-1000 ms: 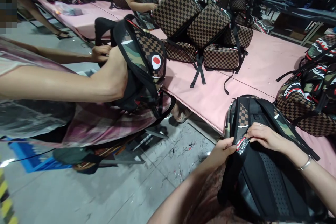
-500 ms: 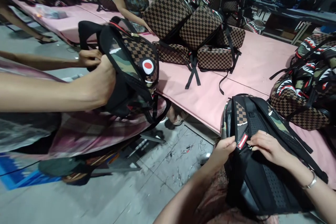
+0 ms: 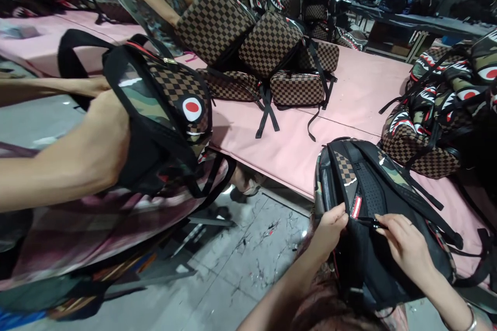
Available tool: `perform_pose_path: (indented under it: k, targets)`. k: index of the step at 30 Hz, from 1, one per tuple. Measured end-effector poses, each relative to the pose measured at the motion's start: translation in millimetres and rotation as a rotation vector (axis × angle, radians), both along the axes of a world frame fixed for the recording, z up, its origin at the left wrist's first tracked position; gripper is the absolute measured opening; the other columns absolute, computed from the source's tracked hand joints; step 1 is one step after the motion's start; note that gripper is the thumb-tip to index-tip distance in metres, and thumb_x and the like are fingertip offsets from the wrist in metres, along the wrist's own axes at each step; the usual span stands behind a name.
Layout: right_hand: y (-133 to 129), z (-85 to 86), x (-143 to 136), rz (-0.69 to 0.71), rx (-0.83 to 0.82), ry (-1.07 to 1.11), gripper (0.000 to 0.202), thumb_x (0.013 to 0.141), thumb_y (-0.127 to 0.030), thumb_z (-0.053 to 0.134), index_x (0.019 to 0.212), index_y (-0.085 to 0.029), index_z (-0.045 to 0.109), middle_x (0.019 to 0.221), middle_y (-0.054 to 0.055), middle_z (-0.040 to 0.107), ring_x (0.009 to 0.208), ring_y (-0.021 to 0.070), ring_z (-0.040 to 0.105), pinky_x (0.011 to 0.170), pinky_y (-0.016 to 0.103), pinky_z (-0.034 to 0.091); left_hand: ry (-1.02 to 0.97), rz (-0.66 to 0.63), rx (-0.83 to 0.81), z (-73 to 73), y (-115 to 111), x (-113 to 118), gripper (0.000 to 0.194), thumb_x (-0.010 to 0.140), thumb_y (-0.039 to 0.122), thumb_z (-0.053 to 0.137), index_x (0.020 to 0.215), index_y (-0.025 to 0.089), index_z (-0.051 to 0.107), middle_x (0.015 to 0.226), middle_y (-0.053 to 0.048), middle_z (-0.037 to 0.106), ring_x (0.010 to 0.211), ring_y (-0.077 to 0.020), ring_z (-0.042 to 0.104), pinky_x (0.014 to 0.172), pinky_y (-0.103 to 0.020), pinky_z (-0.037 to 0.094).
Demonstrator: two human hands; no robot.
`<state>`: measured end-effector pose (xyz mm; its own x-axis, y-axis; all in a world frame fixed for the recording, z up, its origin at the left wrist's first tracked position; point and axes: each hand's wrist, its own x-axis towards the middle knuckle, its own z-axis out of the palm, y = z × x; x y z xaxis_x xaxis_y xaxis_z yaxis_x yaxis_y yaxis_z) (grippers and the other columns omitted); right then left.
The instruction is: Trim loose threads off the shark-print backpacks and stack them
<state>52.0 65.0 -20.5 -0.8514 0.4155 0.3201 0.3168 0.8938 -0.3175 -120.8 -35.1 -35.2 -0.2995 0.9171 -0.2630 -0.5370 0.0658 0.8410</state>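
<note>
A black backpack (image 3: 392, 264) with brown-check and camouflage patches leans on the pink table's front edge, its padded back and straps facing me. At its left side, my left hand (image 3: 332, 225) is closed on the edge of a shoulder strap, beside a small red-and-white label (image 3: 356, 207). My right hand (image 3: 407, 243) pinches a slim black item (image 3: 369, 222) with a shiny part, just below that label. Whether this item is a tool or part of the bag, I cannot tell. A ring and a bracelet show on my right hand and wrist.
Brown-check backpacks (image 3: 217, 26) are stacked across the pink table (image 3: 353, 98). Shark-face bags (image 3: 423, 134) are heaped at right. On my left a co-worker's arm (image 3: 77, 150) reaches to another camouflage-and-check backpack (image 3: 155, 103). A second person stands behind the table. Thread scraps litter the floor.
The view has swung right, shifting most things leftward. My right hand has drawn slightly away from my left, and more of the black item shows between them. My left hand keeps its grip.
</note>
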Motion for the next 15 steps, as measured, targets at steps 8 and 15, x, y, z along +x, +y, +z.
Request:
perform_pose_path:
  k: [8,15]
  targets:
    - [-15,-10.8,-2,-0.134,0.104,0.036,0.021,0.089,-0.017,0.043,0.105,-0.016,0.057,0.089,0.008,0.063,0.083,0.021,0.058,0.074,0.035,0.047,-0.021,-0.079,-0.019,4.8,4,7,0.037,0.077,0.026,0.05,0.112,0.021,0.06,0.101,-0.003,0.066,0.089,-0.02,0.057,0.07,-0.027,0.043]
    - [-16,-20.8,4,-0.195,-0.058,0.146,0.016,0.089,-0.02,0.044,0.1,-0.019,0.056,0.089,0.007,0.064,0.084,0.0198,0.06,0.074,0.034,0.05,-0.085,-0.056,-0.065,6.8,3,8,0.036,0.077,0.028,0.051,0.111,0.02,0.06,0.097,-0.003,0.067,0.088,-0.0185,0.058,0.073,-0.027,0.044]
